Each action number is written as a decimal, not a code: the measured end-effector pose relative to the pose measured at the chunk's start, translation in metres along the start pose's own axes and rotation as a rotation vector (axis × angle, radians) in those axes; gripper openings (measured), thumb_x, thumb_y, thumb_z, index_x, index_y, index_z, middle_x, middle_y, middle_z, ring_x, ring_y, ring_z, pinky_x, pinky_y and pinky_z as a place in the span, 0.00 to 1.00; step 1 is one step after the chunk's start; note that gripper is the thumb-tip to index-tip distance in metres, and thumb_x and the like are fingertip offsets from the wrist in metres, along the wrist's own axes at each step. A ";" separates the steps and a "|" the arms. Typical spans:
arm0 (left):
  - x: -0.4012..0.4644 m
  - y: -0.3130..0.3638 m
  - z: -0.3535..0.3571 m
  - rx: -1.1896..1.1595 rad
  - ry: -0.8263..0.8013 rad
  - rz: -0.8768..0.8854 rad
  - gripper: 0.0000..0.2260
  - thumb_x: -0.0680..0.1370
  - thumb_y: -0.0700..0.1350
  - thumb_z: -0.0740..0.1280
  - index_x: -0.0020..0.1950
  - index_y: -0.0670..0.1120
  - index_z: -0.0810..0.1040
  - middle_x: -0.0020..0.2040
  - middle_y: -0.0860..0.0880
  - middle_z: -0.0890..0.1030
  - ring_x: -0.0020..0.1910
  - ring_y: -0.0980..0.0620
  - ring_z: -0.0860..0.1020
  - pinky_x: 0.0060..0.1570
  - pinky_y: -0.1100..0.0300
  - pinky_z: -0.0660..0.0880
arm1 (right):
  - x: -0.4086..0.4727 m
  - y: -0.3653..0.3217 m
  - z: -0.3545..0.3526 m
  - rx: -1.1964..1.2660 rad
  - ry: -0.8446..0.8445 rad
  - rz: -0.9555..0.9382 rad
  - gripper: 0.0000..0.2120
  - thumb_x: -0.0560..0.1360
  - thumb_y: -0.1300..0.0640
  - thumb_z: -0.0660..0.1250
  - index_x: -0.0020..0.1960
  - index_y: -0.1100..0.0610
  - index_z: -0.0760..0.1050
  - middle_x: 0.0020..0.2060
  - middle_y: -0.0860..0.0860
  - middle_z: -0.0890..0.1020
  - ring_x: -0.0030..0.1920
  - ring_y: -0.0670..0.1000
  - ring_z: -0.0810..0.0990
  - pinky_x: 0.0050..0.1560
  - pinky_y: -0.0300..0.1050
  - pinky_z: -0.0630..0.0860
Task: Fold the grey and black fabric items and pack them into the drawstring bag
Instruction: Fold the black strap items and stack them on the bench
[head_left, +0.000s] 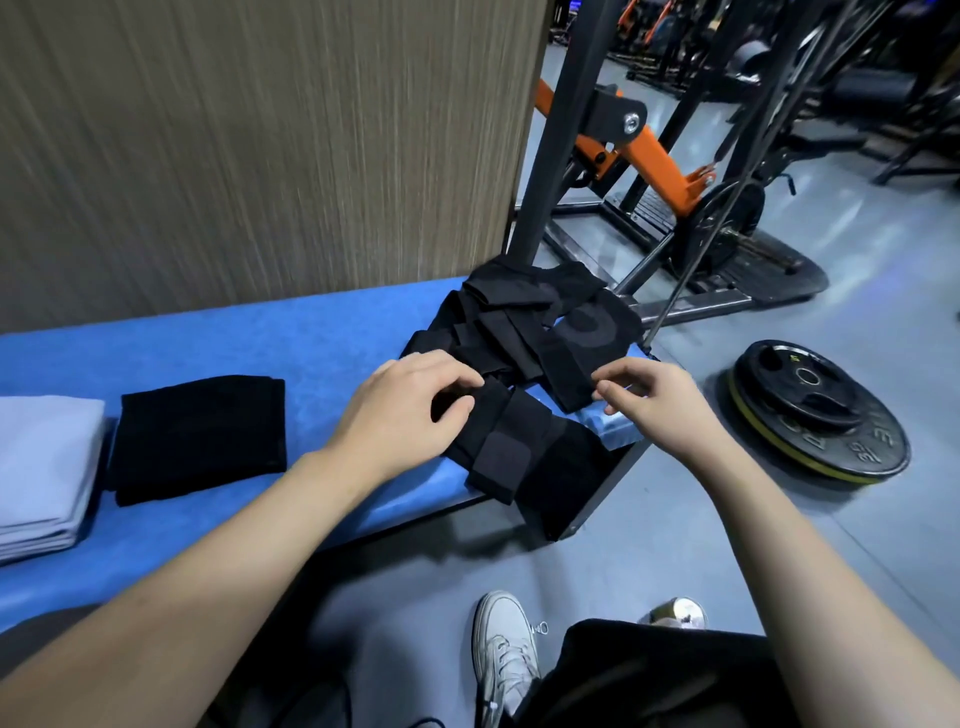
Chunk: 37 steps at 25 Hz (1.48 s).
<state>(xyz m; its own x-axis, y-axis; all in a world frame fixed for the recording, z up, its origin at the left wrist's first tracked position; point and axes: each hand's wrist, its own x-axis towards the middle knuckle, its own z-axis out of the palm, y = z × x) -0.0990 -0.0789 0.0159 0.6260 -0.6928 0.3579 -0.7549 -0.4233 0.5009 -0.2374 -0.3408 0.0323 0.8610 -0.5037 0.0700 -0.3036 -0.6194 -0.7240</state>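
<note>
A heap of black fabric pieces (524, 322) lies at the right end of the blue padded bench (260, 343), some hanging over its corner. My left hand (410, 400) pinches the edge of one black piece with a grey band (501, 447). My right hand (649, 395) pinches the near corner of another black piece with a ring pattern (582, 343). A folded black cloth (200, 436) lies to the left, and a folded pale grey cloth (44, 467) sits at the far left edge. I see no drawstring bag.
A wood-grain wall panel (260, 130) stands behind the bench. A black and orange gym machine frame (639, 150) rises just beyond the bench end. A weight plate (815, 410) lies on the grey floor to the right. My shoes (504, 649) are below.
</note>
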 end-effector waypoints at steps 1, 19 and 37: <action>0.001 0.001 0.001 -0.002 -0.002 0.027 0.16 0.76 0.55 0.61 0.62 0.59 0.78 0.62 0.63 0.77 0.60 0.57 0.75 0.62 0.53 0.72 | 0.004 0.004 0.000 -0.016 0.047 0.023 0.05 0.77 0.57 0.69 0.48 0.47 0.82 0.42 0.45 0.86 0.43 0.49 0.85 0.47 0.40 0.76; 0.133 0.094 0.127 0.521 -0.166 -0.031 0.32 0.71 0.69 0.65 0.66 0.49 0.74 0.66 0.46 0.71 0.67 0.44 0.67 0.75 0.44 0.52 | 0.070 0.056 0.007 0.076 0.238 0.347 0.27 0.73 0.33 0.60 0.71 0.33 0.69 0.63 0.48 0.79 0.71 0.54 0.70 0.75 0.58 0.60; 0.141 0.129 0.119 0.126 0.353 0.171 0.08 0.75 0.44 0.63 0.52 0.49 0.80 0.43 0.52 0.80 0.41 0.48 0.76 0.46 0.53 0.72 | 0.061 0.006 -0.049 1.412 0.645 0.204 0.20 0.77 0.72 0.62 0.60 0.50 0.77 0.42 0.53 0.83 0.41 0.50 0.79 0.38 0.40 0.74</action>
<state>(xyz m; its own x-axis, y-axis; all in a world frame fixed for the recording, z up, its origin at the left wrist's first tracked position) -0.1317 -0.3007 0.0378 0.5019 -0.5260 0.6866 -0.8580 -0.4030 0.3184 -0.2066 -0.4047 0.0660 0.4292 -0.8974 -0.1028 0.5429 0.3473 -0.7646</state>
